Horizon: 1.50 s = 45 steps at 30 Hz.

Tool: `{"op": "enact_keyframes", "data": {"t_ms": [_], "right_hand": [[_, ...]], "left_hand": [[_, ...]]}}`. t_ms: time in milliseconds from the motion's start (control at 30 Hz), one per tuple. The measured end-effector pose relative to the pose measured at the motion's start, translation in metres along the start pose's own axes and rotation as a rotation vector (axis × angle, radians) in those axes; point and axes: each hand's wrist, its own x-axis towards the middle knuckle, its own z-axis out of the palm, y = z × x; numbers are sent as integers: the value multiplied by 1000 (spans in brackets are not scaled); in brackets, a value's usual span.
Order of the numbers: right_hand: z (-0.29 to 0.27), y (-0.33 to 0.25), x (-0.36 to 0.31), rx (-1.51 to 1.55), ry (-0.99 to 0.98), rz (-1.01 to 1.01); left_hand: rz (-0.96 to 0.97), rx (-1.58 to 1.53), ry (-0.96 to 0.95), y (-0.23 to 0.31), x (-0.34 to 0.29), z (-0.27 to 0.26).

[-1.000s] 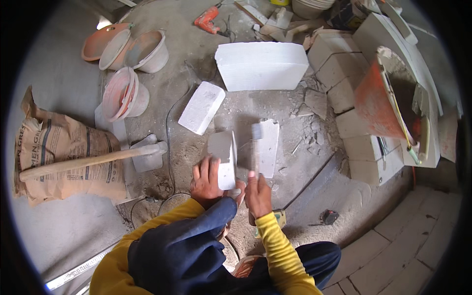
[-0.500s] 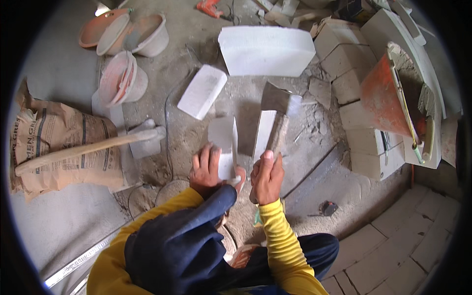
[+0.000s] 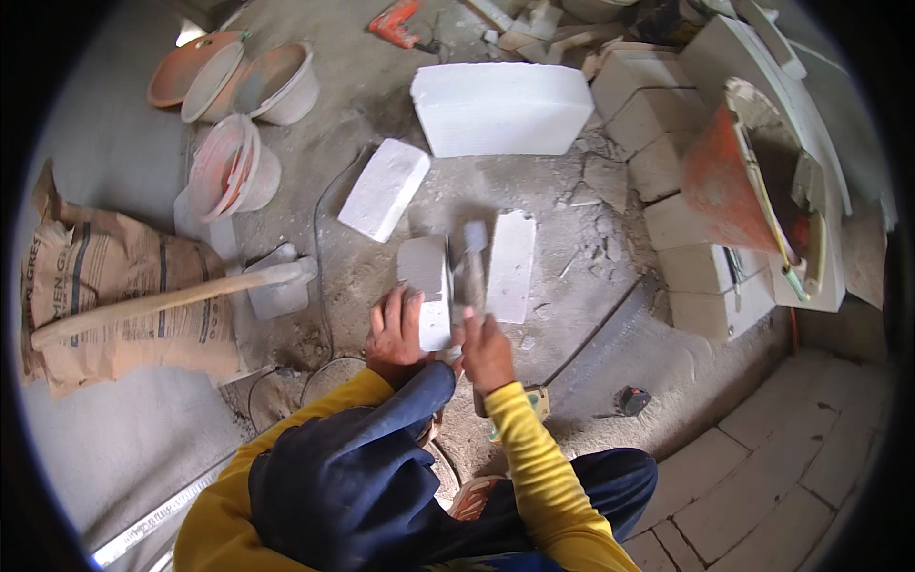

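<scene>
My left hand (image 3: pixel 393 336) grips the near end of a narrow white lightweight block (image 3: pixel 424 272), its fingers bent over the left side. My right hand (image 3: pixel 488 353) is closed round the wooden handle of a hatchet (image 3: pixel 472 281). The hatchet stands nearly edge-on, close along the block's right side; whether the blade touches it I cannot tell. Just right of the hatchet, a cut white block piece (image 3: pixel 513 267) lies on the ground. Another small white block (image 3: pixel 384 191) rests farther off to the left.
A large white block (image 3: pixel 502 110) lies ahead. Stacked blocks (image 3: pixel 710 253) carry an orange bucket (image 3: pixel 729 181) at the right. At left, a wooden-handled tool (image 3: pixel 172 300) lies across a paper cement bag (image 3: pixel 124 276). Buckets (image 3: pixel 233 172), a cable (image 3: pixel 319 248) and an orange power tool (image 3: pixel 394 24) lie around.
The hatchet has swung left and turned, from beside the right-hand piece to beside the held block. That right-hand piece now lies flatter on the ground. My left hand keeps its hold.
</scene>
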Motion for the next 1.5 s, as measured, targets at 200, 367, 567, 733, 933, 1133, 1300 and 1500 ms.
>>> {"op": "enact_keyframes", "data": {"t_ms": [200,367,567,733,933,1133,1300,1500], "right_hand": [[-39,-44,-24,392,-49,143],[-27,-31,-23,270,-95,162],[-50,-50,-38,449,-63,178],[-23,-14,-42,215,-172,170],[-51,-34,-69,330,-70,136],[-13,3,-42,301,-161,238],[-46,-39,-45,383,-8,48],[-18,-2,-42,160,-114,110]], "left_hand": [[-32,101,27,2,-12,-7],[-2,109,56,0,-6,3],[-95,57,-100,-1,-1,-10],[-100,7,-32,9,4,-2],[-136,75,-30,16,-13,-15],[-80,3,-62,-3,-5,1],[-212,-36,-209,4,23,-16],[-153,-37,-166,-10,0,-3]]}}
